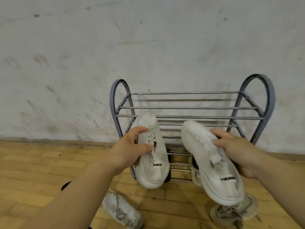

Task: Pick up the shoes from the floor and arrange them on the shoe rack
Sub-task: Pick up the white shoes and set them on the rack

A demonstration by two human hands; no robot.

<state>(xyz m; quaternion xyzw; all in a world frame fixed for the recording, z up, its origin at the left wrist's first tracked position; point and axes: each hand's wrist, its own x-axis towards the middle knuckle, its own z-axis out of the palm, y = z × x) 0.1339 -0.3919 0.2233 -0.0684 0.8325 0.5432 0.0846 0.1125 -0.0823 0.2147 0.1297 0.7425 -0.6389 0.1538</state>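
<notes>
**Step in hand (judged):** carry phase. One pair held off the floor [41, 164] in front of the shoe rack [189, 107], not yet set down.

**Hands and shoes**
- Left hand [132, 147], at 7 o'clock of frame centre: fingers and thumb curled round the left white shoe [152, 164] at the laces, gripping from its 9 o'clock side.
- Left white shoe: toe toward 12 o'clock, over the rack's left end; heel hanging toward 6 o'clock.
- Right white shoe [212, 164], at 5 o'clock of centre: toe toward 11 o'clock, heel lower and nearer the camera. Near the other shoe, not touching it.
- Right hand [242, 154], at that shoe's 3 o'clock side: fingers laid over the upper and closed on it.

**Next move (judged):**
1. Raise both toes over the front bar.
2. Lower the soles flat onto the top bars, side by side, toes toward the wall [148, 47].
3. Let go only once both sit steady.
4. Watch for a heel slipping between the thin, spaced bars.

**On the floor, not yet picked up:**
- Grey shoe [120, 210] at 7 o'clock, near the bottom edge.
- Tan shoe [231, 216] at 5 o'clock, below the right white shoe's heel.

**Writing**
- Left white shoe: black heel tab, only "GNED" showing.
- Right white shoe: black heel tab, roughly "DESIGN", blurred.
- No brand name legible.
</notes>
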